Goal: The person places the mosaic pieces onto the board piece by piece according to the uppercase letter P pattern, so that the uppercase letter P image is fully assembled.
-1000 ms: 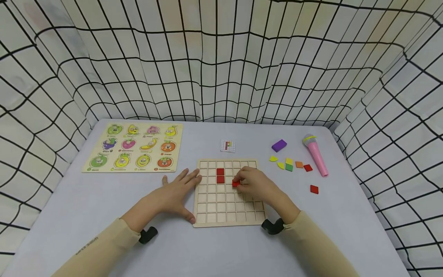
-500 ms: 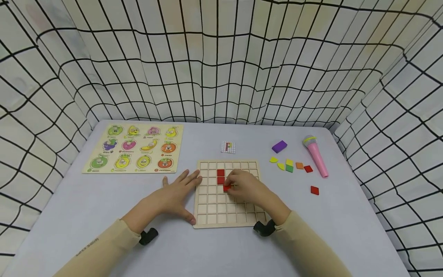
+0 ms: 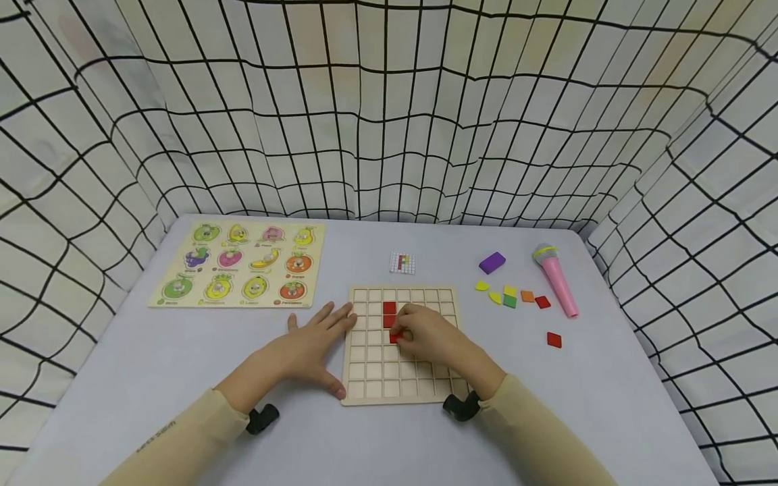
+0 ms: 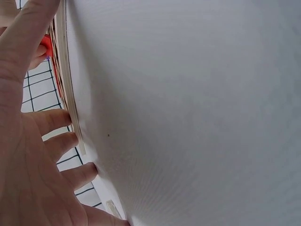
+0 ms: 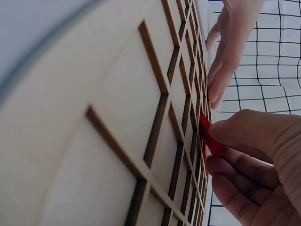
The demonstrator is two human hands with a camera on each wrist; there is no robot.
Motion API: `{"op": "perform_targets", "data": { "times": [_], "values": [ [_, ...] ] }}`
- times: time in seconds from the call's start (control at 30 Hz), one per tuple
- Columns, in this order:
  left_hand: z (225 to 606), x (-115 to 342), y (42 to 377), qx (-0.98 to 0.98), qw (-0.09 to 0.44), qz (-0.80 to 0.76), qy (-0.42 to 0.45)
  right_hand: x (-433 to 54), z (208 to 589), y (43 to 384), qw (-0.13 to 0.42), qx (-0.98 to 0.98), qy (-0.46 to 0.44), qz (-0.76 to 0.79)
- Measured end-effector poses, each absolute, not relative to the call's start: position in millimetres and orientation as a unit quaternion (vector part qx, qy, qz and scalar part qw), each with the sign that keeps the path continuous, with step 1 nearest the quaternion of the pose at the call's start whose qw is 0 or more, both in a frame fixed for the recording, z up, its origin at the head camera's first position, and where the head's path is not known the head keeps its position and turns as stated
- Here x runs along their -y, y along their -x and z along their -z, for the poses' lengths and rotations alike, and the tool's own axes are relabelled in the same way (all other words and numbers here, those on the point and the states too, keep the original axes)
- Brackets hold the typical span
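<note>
With the middle of the gridded wooden board [image 3: 365, 387] as the clock centre and 12 at the far side of the white desk [image 3: 377, 445], the right hand [image 3: 433, 332] comes in from about 4 o'clock. Its fingers pinch a small red tile [image 3: 394, 337], which the right wrist view shows tilted, close against the grid; whether any edge sits inside a cell I cannot tell. The tile is just to the 6 o'clock side of two flat red squares [image 3: 390, 308], which occupy neighbouring cells in one column, one behind the other.

The left hand [image 3: 313, 347] lies at the board's 9 o'clock side, its fingers spread and gripping nothing. The thumb touches the edge near the corner between 7 and 8 o'clock, and fingertips meet the edge near 10.

A small card with a printed coloured grid [image 3: 402, 263] lies beyond the board at 12 o'clock. The fruit picture board [image 3: 246, 272] is at 10 o'clock. A purple block [image 3: 492, 262] lies between 1 and 2; at about 2 are yellow pieces [image 3: 495, 298], a green tile [image 3: 509, 302], an orange tile [image 3: 527, 296] and a red piece [image 3: 543, 302], with a pink toy microphone [image 3: 559, 286] farther out. Another red piece [image 3: 554, 339] rests alone at 3 o'clock. Black netting [image 3: 385, 138] rises behind the desk.
</note>
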State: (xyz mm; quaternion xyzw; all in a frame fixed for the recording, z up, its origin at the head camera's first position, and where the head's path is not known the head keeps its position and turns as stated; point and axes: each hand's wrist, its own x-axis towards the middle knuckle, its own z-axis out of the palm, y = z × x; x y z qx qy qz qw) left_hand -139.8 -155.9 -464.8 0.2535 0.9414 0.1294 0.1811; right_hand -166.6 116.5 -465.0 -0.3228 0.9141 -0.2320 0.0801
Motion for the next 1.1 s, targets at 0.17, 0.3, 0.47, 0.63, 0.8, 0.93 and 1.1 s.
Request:
{"op": "perform_targets", "data": {
  "times": [0.17,0.3,0.47,0.63,0.8,0.93,1.1],
  "values": [
    [461.7,156.3,140.7,-0.941,0.177,-0.133,-0.256,-112.7,465.2,167.8,0.081,-0.914,0.323,0.232],
    [462.6,157.0,141.6,-0.941,0.177,-0.135,-0.256,-107.6,467.5,168.1,0.074,-0.915,0.332,0.217],
    [466.6,158.0,143.4,-0.941,0.172,-0.127,-0.261,-101.9,469.6,167.0,0.056,-0.916,0.34,0.206],
    [470.4,157.9,143.9,-0.941,0.17,-0.125,-0.265,-101.6,473.2,163.6,0.074,-0.917,0.321,0.227],
    [470.2,158.4,141.1,-0.941,0.169,-0.125,-0.266,-103.2,473.0,159.1,0.077,-0.914,0.325,0.231],
    [467.9,157.6,140.6,-0.941,0.164,-0.126,-0.267,-108.7,468.3,158.8,0.073,-0.916,0.32,0.231],
    [467.2,157.1,140.8,-0.943,0.162,-0.123,-0.264,-122.5,467.0,159.5,0.061,-0.919,0.31,0.236]
  ]
}}
